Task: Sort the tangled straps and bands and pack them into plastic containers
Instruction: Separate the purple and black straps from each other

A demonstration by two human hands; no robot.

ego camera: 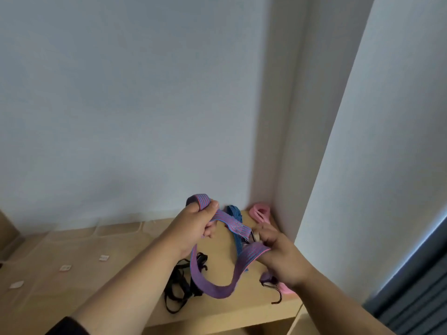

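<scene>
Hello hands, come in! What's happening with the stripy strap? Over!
Left hand and right hand both gripping the purple strap, lifted off the shelf. Blue strap crossing behind it. Black straps heaped underneath.

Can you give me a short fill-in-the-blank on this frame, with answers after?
1. Both hands hold the ____ strap.
2. The tangle of thin cords on the wooden top is ____ in colour.
3. The pink band lies in the corner, against the ____.
4. The left hand is ____ than the right hand.

Answers: purple; black; wall; higher
</scene>
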